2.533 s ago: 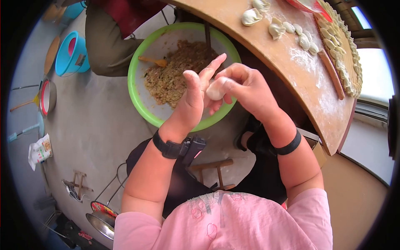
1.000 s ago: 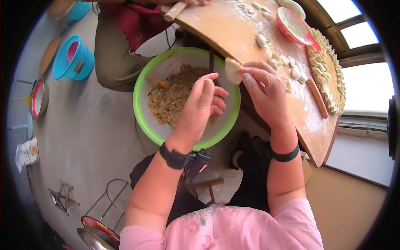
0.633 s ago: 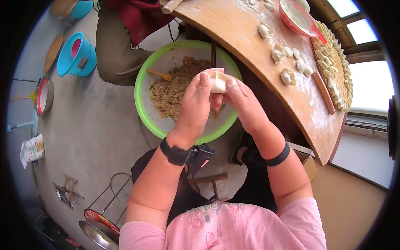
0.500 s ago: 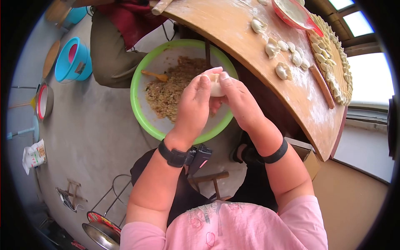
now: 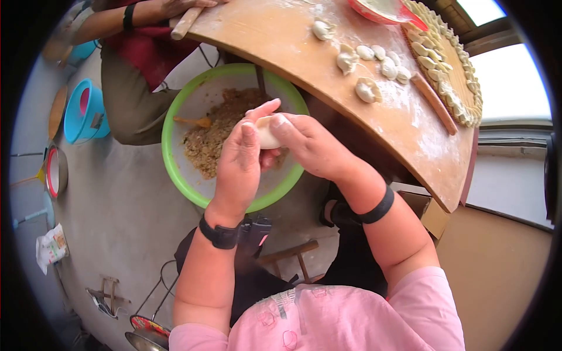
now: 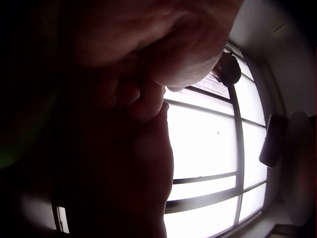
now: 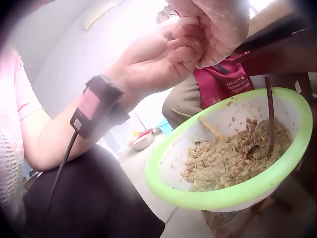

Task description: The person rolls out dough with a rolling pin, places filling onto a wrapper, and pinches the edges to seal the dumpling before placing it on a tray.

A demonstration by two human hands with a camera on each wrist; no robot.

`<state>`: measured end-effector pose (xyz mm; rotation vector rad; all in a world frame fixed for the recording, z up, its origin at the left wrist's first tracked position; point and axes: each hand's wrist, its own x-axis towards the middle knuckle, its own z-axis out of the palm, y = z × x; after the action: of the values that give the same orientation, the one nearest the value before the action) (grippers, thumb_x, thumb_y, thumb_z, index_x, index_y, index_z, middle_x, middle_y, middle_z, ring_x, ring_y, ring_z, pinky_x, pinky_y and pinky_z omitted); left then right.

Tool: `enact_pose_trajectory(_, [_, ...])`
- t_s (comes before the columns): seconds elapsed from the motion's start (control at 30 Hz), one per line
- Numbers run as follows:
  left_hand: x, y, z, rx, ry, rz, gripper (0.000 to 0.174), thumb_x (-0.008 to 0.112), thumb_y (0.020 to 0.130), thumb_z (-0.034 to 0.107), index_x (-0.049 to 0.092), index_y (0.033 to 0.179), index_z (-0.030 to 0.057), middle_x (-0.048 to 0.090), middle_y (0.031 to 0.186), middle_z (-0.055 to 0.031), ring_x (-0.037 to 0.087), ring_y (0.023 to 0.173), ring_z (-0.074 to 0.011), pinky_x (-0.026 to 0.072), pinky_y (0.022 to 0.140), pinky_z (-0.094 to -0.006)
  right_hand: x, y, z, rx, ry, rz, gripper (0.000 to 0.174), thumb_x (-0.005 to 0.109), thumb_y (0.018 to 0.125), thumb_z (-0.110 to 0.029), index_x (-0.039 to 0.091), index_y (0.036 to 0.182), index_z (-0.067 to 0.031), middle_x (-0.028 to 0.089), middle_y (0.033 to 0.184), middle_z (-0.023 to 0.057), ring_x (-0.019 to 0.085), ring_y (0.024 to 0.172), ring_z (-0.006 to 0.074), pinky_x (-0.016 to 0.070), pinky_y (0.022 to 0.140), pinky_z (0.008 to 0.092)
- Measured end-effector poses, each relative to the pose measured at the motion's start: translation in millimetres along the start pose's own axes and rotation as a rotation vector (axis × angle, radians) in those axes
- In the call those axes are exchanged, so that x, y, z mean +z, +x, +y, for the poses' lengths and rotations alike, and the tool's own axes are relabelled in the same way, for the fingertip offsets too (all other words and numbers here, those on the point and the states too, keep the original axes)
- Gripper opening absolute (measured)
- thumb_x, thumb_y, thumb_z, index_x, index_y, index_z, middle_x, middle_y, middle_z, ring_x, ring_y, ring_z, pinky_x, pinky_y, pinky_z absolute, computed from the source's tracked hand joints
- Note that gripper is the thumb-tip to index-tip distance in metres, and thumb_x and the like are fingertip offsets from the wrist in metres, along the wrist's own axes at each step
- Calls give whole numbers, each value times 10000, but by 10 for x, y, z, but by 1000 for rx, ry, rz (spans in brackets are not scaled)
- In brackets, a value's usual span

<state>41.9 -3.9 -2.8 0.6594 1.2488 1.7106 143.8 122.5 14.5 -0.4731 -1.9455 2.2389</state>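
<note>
A pale dumpling (image 5: 267, 134) is held between both hands, above the filling bowl in the head view. My left hand (image 5: 237, 158) cups it from the left, its thumb along the near side. From the right, my right hand (image 5: 313, 143) pinches the dough with its thumb on top. Fingers hide much of the dumpling. In the right wrist view the left hand (image 7: 158, 62) has curled fingers meeting the right hand (image 7: 218, 29). Below is a green-rimmed bowl (image 5: 175, 169) of minced filling (image 5: 205, 149) with a yellow-handled spoon (image 5: 196, 121). The left wrist view is very dark.
A floured wooden table (image 5: 410, 137) curves along the right, bearing finished dumplings (image 5: 367, 90), several dough lumps (image 5: 389, 67), a rolling pin (image 5: 434, 104), a red strainer-like dish (image 5: 389, 11) and a dumpling-covered tray (image 5: 465, 76). Another person's hand (image 5: 181, 6) rests near a second pin (image 5: 186, 23).
One more dumpling lies on the table than at first. The right hand has brought a flat piece of dough from the table's edge to the left hand, and both now press it.
</note>
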Motion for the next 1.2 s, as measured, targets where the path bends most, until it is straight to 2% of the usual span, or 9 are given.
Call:
enact_pose_trajectory(0.2, [2,-8,14,-49,-18,-53,548,334,1097,471,600,1339,57,552,838,33,438,658,-30,348,575,-181,22,3,-32,69,6,-63,510,324,1112,-374,625,1035,31,659,844,72,630,735,138,535,720,295])
enact_pose_trajectory(0.23, [-23,9,1,-29,53,-109,610,261,1097,503,560,1360,41,593,860,-4,487,657,-48,397,554,-190,45,-6,-39,105,24,-53,518,319,1112,-382,624,1036,31,659,840,75,629,730,136,537,714,293])
enact_pose_trajectory(0.33, [18,-6,48,-72,51,-80,618,245,1102,486,566,1345,17,608,895,-32,513,653,-75,434,554,-216,79,-10,8,91,66,-71,527,319,1111,-391,618,1008,29,651,818,78,626,690,135,545,664,287])
enact_pose_trajectory(0.53, [-33,-31,27,-167,-151,-114,540,304,1109,400,599,1283,-17,633,958,-65,587,666,-102,535,564,-244,76,-13,15,132,37,-102,488,327,1108,-343,603,972,36,642,805,81,600,581,131,532,559,267])
enact_pose_trajectory(0.73, [31,-120,-9,-53,-131,-61,487,303,1104,336,609,1223,-23,630,960,-77,590,666,-116,515,560,-243,225,-69,-53,35,-30,2,426,351,1073,-253,651,1105,48,637,786,69,575,556,110,501,506,260])
enact_pose_trajectory(0.83, [-15,-172,-78,-16,-77,-111,441,273,1103,297,542,1262,-14,627,1024,-106,617,746,-152,529,596,-285,212,-93,33,15,-34,-10,419,365,1039,-226,654,1170,47,652,785,76,569,552,103,490,503,248])
enact_pose_trajectory(1.03, [4,-226,-144,10,103,-85,398,308,1091,259,575,1225,-4,606,978,-79,601,742,-133,504,602,-263,259,-163,229,-25,-34,82,414,371,1003,-213,666,1145,40,671,782,74,577,559,91,482,504,228])
enact_pose_trajectory(1.13, [-18,-149,-323,-78,-31,-43,382,315,1088,240,589,1202,0,600,964,-64,592,733,-128,501,603,-256,218,-108,381,42,-4,97,414,359,997,-211,671,1123,31,670,776,70,580,568,92,476,499,225])
enact_pose_trajectory(1.2, [-36,-69,-274,-82,-86,-105,588,292,1064,489,593,1227,11,622,956,-49,604,733,-123,511,607,-259,208,-71,292,54,33,93,437,365,1040,-292,674,1080,15,645,742,55,555,556,92,458,485,237])
